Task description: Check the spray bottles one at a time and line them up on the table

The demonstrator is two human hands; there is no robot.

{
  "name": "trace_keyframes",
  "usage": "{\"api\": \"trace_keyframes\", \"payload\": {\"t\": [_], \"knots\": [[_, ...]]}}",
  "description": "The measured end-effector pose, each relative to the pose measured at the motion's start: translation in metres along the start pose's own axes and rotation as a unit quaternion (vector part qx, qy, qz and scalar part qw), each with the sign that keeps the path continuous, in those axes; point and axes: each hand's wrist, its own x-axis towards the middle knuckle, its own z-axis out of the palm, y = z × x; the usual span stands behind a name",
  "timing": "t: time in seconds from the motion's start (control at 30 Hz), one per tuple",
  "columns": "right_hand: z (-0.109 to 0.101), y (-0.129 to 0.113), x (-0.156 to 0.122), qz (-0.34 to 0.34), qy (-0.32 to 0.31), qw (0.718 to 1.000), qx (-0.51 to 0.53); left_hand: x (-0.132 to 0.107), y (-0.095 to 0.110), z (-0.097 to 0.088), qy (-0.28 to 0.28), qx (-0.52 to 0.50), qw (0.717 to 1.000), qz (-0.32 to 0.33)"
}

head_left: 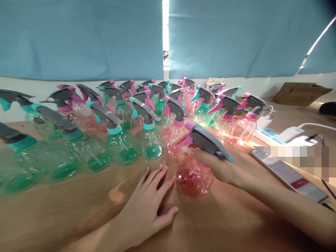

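Observation:
A pink see-through spray bottle (194, 176) with a grey and pink trigger head stands close in front of me. My right hand (207, 159) is wrapped round its neck from the right, thumb and finger showing below the pink trigger. Part of the grip is hidden behind the bottle head. To its left, my left hand (152, 201) lies palm down on the wooden table (99, 217), fingers spread, its fingertips near the bottle's base. Just beyond the left fingertips stands a green spray bottle (151, 145) with a teal collar.
Several more green and pink spray bottles crowd the table's left and back, such as a green bottle (122, 148). At right lie a phone (286, 175) and a white power strip (267, 136) with plugs and cables. A cardboard box (299, 93) sits behind, below blue blinds (236, 38).

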Motion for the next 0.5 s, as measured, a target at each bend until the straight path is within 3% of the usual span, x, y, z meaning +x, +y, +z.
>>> {"api": "trace_keyframes", "payload": {"t": [0.5], "knots": [[-0.0022, -0.0001, 0.0014, -0.029, -0.028, 0.999, 0.028, 0.0003, 0.0012, -0.0011, -0.008, 0.002, 1.000, 0.001]]}}
